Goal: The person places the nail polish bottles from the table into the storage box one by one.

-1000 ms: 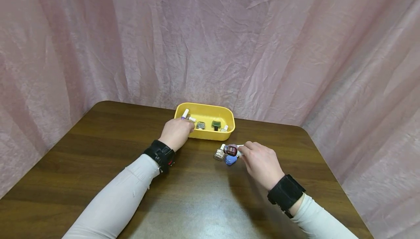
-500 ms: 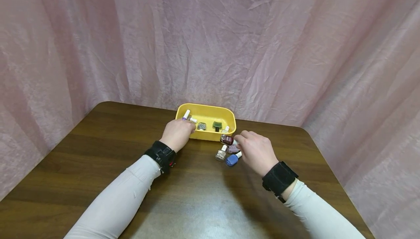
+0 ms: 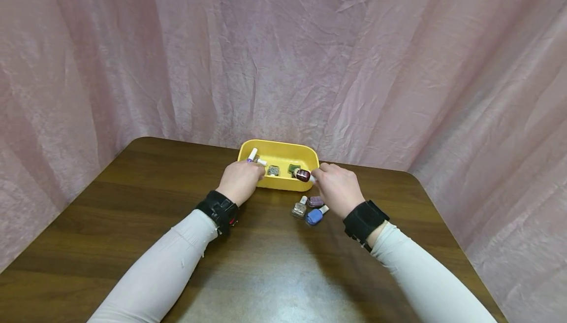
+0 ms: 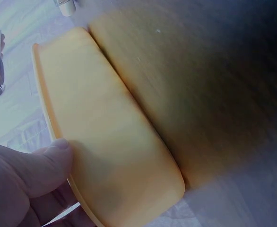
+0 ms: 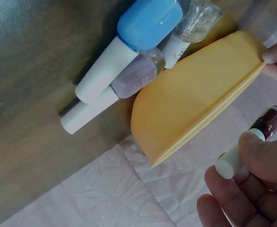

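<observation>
My right hand (image 3: 338, 188) pinches a dark red nail polish bottle (image 3: 303, 175) by its white cap, over the right end of the yellow bin (image 3: 279, 185). In the right wrist view the thumb and fingers wrap that cap (image 5: 229, 163). With thumb outside and fingers over the rim, my left hand (image 3: 240, 181) grips the bin's near left side; the left wrist view shows the thumb (image 4: 58, 156) on the wall. Inside the bin lie a glitter bottle (image 3: 273, 170), a green bottle (image 3: 293, 168) and a white-capped purple one (image 3: 252, 155).
Just in front of the bin, three nail polish bottles lie on the brown wooden table (image 3: 248, 259): a silver glitter one (image 3: 299, 208), a mauve one (image 3: 315, 201) and a blue one (image 3: 315, 216). A pink curtain (image 3: 283, 67) hangs behind the table.
My right hand has carried the dark red nail polish bottle away from the loose bottles, forward and left, to over the bin. My left hand has kept its grip on the rim.
</observation>
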`<state>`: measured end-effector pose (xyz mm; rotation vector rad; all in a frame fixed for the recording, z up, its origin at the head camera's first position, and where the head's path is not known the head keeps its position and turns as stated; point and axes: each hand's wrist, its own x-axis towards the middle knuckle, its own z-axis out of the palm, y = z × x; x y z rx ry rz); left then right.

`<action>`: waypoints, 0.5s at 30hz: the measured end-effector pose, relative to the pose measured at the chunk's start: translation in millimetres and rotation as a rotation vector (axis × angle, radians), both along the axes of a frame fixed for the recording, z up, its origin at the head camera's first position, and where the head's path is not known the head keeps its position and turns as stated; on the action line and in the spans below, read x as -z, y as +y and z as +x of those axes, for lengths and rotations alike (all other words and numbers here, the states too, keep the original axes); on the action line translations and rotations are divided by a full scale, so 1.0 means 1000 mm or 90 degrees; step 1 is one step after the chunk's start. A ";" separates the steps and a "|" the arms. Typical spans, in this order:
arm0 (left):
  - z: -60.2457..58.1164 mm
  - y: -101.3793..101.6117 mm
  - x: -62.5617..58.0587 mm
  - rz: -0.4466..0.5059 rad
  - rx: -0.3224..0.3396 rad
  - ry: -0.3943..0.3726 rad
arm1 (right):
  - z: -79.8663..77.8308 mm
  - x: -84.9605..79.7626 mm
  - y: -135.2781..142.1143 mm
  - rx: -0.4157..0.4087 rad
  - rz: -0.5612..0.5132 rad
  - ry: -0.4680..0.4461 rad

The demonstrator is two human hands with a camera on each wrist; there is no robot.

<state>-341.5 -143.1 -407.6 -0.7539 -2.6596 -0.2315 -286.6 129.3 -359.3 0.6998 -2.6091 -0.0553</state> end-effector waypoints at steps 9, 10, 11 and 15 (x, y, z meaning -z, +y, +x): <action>-0.003 -0.001 0.004 0.002 0.002 0.002 | -0.017 0.001 -0.005 0.022 0.022 0.005; -0.003 -0.001 0.005 0.001 0.001 0.001 | -0.019 0.001 -0.005 0.024 0.024 0.005; -0.003 -0.001 0.005 0.000 0.001 0.002 | -0.021 0.001 -0.006 0.028 0.024 0.003; -0.003 -0.001 0.004 0.000 -0.003 -0.004 | -0.029 0.002 -0.008 0.035 0.027 -0.007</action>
